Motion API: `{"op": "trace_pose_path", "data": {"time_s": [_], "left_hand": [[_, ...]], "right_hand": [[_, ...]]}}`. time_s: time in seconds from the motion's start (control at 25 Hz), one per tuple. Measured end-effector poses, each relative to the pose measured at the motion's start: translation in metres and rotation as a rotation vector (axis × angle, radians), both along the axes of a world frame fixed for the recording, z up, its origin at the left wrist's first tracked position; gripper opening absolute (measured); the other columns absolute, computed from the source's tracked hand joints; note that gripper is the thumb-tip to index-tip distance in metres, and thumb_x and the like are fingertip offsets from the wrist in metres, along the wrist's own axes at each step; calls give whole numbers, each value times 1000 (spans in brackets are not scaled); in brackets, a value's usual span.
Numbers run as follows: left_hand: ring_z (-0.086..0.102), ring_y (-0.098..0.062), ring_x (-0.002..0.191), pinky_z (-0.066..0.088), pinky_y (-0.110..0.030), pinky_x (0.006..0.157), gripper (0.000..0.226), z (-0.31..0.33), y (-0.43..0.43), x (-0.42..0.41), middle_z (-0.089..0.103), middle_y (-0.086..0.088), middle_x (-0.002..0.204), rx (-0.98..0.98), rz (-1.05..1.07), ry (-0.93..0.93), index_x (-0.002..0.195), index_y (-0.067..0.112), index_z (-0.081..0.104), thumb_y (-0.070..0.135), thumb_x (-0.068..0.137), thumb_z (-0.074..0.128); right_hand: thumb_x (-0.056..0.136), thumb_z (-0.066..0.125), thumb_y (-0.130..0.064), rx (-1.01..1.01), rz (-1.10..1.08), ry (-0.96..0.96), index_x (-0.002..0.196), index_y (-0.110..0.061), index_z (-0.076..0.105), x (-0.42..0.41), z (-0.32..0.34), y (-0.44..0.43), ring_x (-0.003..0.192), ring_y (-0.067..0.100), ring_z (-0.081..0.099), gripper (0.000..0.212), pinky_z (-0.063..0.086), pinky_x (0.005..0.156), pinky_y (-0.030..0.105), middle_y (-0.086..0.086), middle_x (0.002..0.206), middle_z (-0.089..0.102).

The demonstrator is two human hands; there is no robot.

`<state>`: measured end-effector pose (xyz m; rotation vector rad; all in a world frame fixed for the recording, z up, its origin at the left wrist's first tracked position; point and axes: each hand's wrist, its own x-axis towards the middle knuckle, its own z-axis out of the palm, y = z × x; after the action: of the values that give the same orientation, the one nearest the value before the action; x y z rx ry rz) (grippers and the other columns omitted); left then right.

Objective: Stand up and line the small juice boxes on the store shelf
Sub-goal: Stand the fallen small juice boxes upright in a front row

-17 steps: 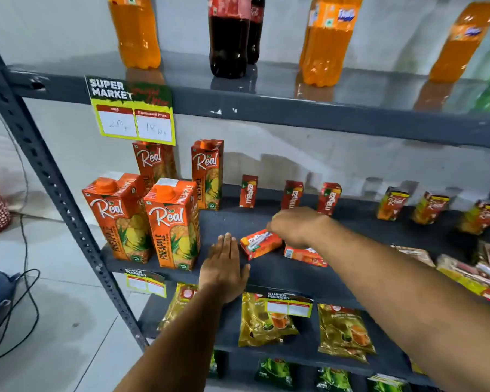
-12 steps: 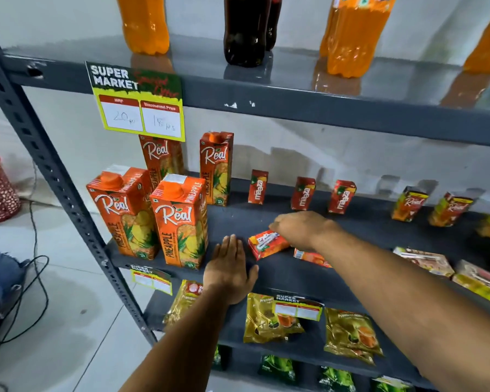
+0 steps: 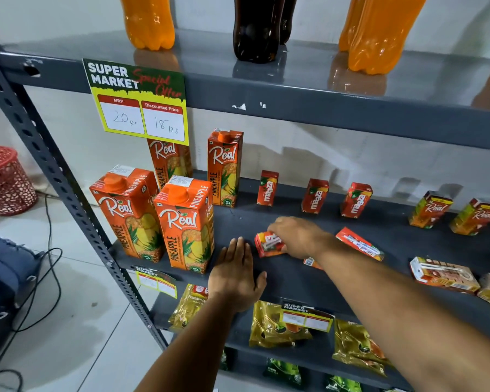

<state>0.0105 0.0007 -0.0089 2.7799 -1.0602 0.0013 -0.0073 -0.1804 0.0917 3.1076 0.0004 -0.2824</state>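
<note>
Juice box (image 3: 268,244), small, red, tipped on dark middle shelf (image 3: 266,222), right hand (image 3: 297,236) fingers clasped round it. Left hand (image 3: 235,275) flat, fingers spread, on shelf front beside big pineapple carton (image 3: 186,224). Three small red boxes (image 3: 314,196) upright along back.

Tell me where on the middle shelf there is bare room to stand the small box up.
Bare shelf lies between the three upright Maaza boxes at the back, and in front of them. The left end is crowded with big pineapple cartons; the right front holds fallen boxes. The right hand grips one box.
</note>
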Motion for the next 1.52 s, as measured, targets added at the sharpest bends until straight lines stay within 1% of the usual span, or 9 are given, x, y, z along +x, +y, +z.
{"op": "trace_pose_path", "data": {"time_s": [0.24, 0.52, 0.72, 0.84, 1.0, 1.08, 1.24, 1.36, 1.52], "left_hand": [[-3, -28, 149, 0, -39, 120, 89, -3, -2, 4, -1, -16, 162, 12, -2, 5, 151, 3, 2, 62, 85, 9], [-6, -26, 149, -4, -37, 118, 91, -3, -1, 3, -3, -15, 162, 24, -4, 9, 151, 4, 0, 64, 83, 5], [-4, -28, 149, -2, -38, 119, 90, -1, -1, 3, -2, -16, 162, 20, -14, 1, 151, 3, 0, 63, 84, 5], [-3, -28, 149, -1, -39, 119, 89, -1, 0, 3, -2, -16, 162, 18, -15, 1, 151, 3, 1, 62, 85, 8], [-3, -29, 149, -1, -38, 119, 87, 1, 0, 2, -1, -17, 162, 36, -16, 3, 151, 2, 1, 61, 87, 12], [-2, -29, 149, 0, -39, 119, 86, 1, 0, 2, 0, -18, 162, 33, -17, -2, 151, 1, 2, 60, 90, 16], [0, -30, 149, 1, -40, 119, 85, 2, 0, 1, 1, -19, 162, 36, -15, -7, 150, 0, 3, 58, 91, 19], [0, -30, 149, 2, -40, 120, 85, 2, -1, 1, 1, -18, 162, 40, -10, -5, 150, 1, 3, 59, 90, 17], [0, -29, 149, 3, -40, 120, 85, 1, -1, 2, 2, -18, 162, 42, -11, -6, 150, 1, 3, 60, 90, 17]], "right_hand": [[65, 84, -40, 627, -665, -587, 97, -20, 49, -1, -30, 9, 92, 22, 63, 52, 49, 70, 31, 4, 102, 64], [60, 84, -51, 718, -814, -586, 102, -22, 35, -4, -44, 22, 97, 28, 65, 71, 43, 63, 27, 6, 108, 61], [50, 75, -76, 700, -786, -650, 127, -9, 38, -3, -9, 16, 112, 29, 55, 109, 46, 74, 31, 14, 128, 49], [53, 68, -81, 626, -826, -524, 129, -5, 42, 5, 10, 12, 115, 31, 57, 111, 52, 76, 36, 15, 127, 55], [69, 78, -50, 404, -728, -277, 81, -10, 54, 16, 26, 13, 80, 25, 65, 48, 49, 57, 32, 9, 97, 70], [71, 80, -33, 258, -554, -173, 92, -9, 59, 22, 36, 13, 86, 27, 64, 38, 53, 69, 35, 14, 108, 68], [77, 75, -7, 115, -145, 103, 130, -22, 53, 22, 59, 14, 113, 30, 55, 59, 48, 88, 39, 10, 133, 53], [83, 63, -31, 28, -107, 117, 103, -25, 59, 18, 64, 15, 87, 19, 56, 21, 45, 67, 35, 6, 108, 61], [72, 44, -65, 166, -186, 62, 82, -22, 64, 18, 59, 15, 82, 22, 62, 48, 41, 63, 36, 3, 86, 65]]}}
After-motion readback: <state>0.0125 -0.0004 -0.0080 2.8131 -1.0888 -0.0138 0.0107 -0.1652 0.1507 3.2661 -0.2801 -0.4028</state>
